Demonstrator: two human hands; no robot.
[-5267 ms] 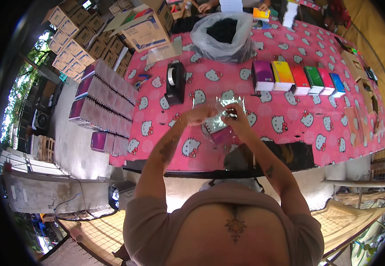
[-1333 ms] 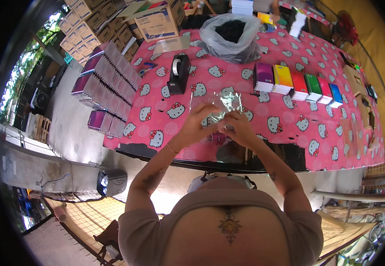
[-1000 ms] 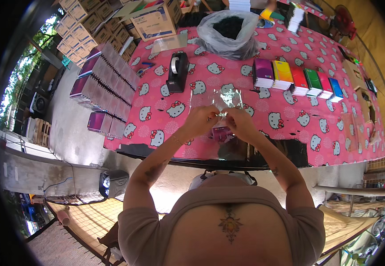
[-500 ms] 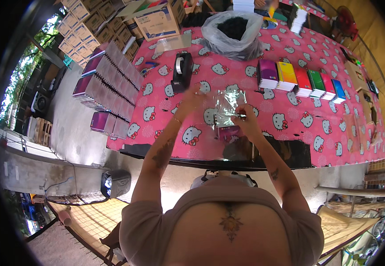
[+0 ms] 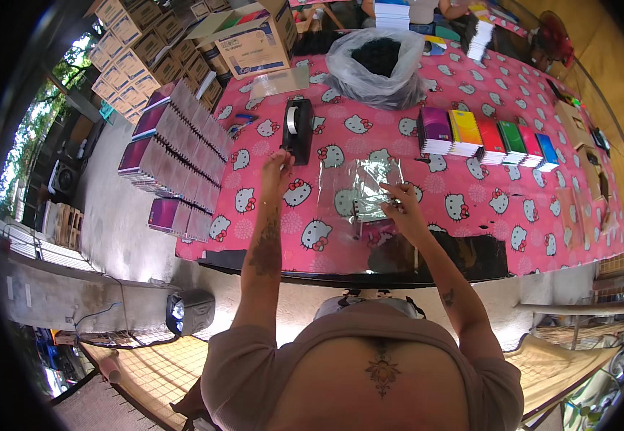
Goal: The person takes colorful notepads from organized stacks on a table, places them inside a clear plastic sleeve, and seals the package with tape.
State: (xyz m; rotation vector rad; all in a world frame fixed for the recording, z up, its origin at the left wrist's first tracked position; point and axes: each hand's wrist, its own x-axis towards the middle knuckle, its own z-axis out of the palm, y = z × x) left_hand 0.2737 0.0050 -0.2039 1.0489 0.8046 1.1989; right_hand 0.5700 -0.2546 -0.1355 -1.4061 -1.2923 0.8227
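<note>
My left hand [image 5: 276, 174] is at the near end of a black tape dispenser [image 5: 297, 136] that carries a roll of tape. Its fingertips are pinched together; whatever is between them is too small to make out. A sheet of clear plastic film [image 5: 375, 183] lies shiny and wrinkled over a spiral notebook [image 5: 376, 228] with a purplish cover, in front of me. On the film's right side rests my right hand [image 5: 404, 208], fingers apart and touching it.
Spiral notebooks [image 5: 182, 136] stand in tall stacks on the left. Several coloured notebook piles [image 5: 470, 136] line the right. Behind are a plastic bag with black contents [image 5: 376, 79], an open carton [image 5: 254, 47] and scissors [image 5: 242, 123]. Another person's hand [image 5: 454, 8] shows at the far edge.
My left hand has gone from beside the film to the tape dispenser's near end. The fingers of my right hand have spread on the film. The view has shifted slightly.
</note>
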